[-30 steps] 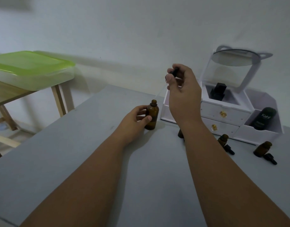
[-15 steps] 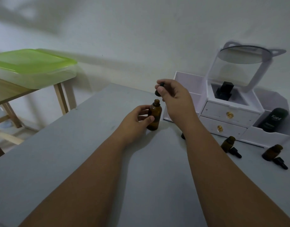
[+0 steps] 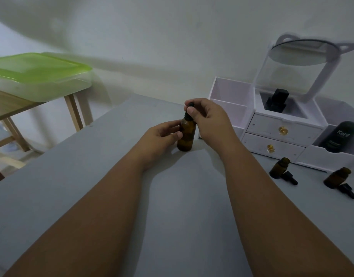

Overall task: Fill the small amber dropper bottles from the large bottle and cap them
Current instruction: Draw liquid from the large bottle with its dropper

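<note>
Cap going on the amber bottle
I see my left hand (image 3: 162,134) hold the amber bottle (image 3: 186,134) upright on the grey table (image 3: 92,176), right hand (image 3: 210,120) fingers pinch its black dropper cap (image 3: 189,110) on top

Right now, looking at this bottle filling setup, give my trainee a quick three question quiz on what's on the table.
1. True or false: the left hand steadies the large amber bottle standing upright on the grey table.
2. What does the right hand pinch at the bottle's neck?
A. a black dropper cap
B. a funnel
C. a white lid
3. Fill in: the two small amber bottles in front of the white organiser are uncapped, each with a black ____ lying beside it.

Key: 1 true; 2 A; 3 dropper.
</note>
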